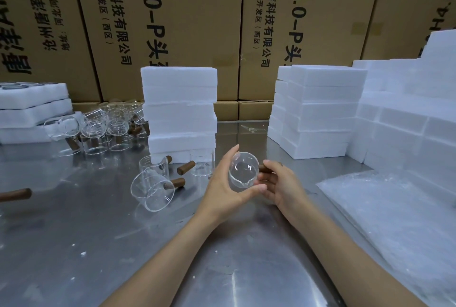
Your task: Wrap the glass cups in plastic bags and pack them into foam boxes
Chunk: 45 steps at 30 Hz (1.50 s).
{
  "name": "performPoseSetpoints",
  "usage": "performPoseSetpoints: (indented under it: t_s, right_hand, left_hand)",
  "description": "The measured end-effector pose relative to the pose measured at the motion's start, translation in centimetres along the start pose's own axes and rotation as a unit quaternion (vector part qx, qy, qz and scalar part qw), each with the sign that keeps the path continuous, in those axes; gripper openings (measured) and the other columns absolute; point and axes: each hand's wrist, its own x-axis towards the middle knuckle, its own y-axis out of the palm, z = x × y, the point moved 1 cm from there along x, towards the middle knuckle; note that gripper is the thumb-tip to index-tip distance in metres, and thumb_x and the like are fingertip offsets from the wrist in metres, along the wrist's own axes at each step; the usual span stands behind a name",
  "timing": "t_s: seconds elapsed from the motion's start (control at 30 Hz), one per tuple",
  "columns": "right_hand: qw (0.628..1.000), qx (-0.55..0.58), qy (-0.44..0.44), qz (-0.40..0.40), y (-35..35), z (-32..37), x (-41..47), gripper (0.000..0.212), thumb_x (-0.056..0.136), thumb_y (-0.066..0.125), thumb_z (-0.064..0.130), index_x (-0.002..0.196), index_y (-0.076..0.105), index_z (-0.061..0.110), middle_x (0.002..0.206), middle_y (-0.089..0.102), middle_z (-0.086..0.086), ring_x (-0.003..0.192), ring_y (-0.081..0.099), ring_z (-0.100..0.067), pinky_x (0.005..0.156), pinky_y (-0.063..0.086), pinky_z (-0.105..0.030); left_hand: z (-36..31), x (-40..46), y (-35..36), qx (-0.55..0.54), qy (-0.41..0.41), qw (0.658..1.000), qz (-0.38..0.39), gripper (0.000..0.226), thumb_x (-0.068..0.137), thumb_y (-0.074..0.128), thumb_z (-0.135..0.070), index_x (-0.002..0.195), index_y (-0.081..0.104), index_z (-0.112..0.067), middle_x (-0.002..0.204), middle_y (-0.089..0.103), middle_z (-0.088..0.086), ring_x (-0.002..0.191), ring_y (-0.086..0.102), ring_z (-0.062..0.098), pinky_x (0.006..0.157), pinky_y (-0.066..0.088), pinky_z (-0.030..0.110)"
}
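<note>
Both hands on one glass cup (243,171).
Left hand (225,187) cradles bowl, right hand (280,184) pinches wooden handle (265,168); slick, brittle, light.

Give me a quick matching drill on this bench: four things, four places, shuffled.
Things:
1. clear glass cup with brown wooden handle
2. flat pile of clear plastic bags
3. tall middle stack of white foam boxes
4. tipped-over clear glass cup

Places:
A. lying on the steel table left of the hands
B. held between both hands
C. on the table at the right
D. behind the hands, before the cardboard cartons

Pairs: 1-B, 2-C, 3-D, 4-A
</note>
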Motion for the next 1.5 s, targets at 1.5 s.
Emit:
performPoseSetpoints:
  t_s: [1.5]
  right_hand:
    - [0.984, 0.162, 0.067, 0.034, 0.1, 0.2, -1.3, 0.025, 0.088, 0.048, 0.018, 0.068, 0.055, 0.006, 0.047, 0.048, -0.003, 0.043, 0.054, -0.014, 0.044, 0.050, -0.020]
  left_hand:
    - [-2.1, -0.1, -1.9, -0.146, -0.047, 0.987, 0.051, 0.063, 0.076, 0.075, 0.003, 0.131, 0.052, -0.018, 0.120, 0.060, -0.012, 0.100, 0.055, -0.020, 0.078, 0.042, 0.003]
